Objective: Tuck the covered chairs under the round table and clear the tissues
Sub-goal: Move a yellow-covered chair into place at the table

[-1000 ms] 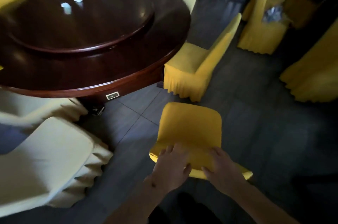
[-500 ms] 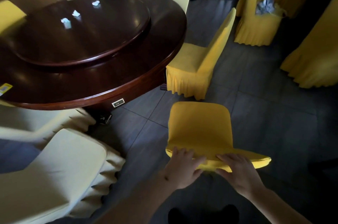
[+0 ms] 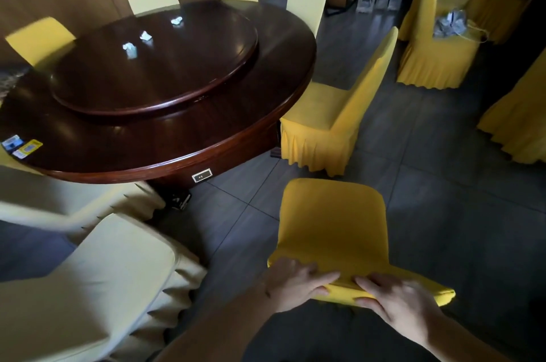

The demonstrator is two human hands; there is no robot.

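You are gripping the top of the backrest of a yellow covered chair (image 3: 332, 225), left hand (image 3: 291, 283) and right hand (image 3: 399, 299) both clamped over its upper edge, fingers curled onto the front. The chair is standing on the tiled floor, well apart from the near edge of the round table (image 3: 165, 152). This looks like the tucking step; next you are likely pushing it forward into the gap between its neighbours. Three crumpled tissues (image 3: 145, 35) are lying on the turntable (image 3: 153, 60), toward its far edge.
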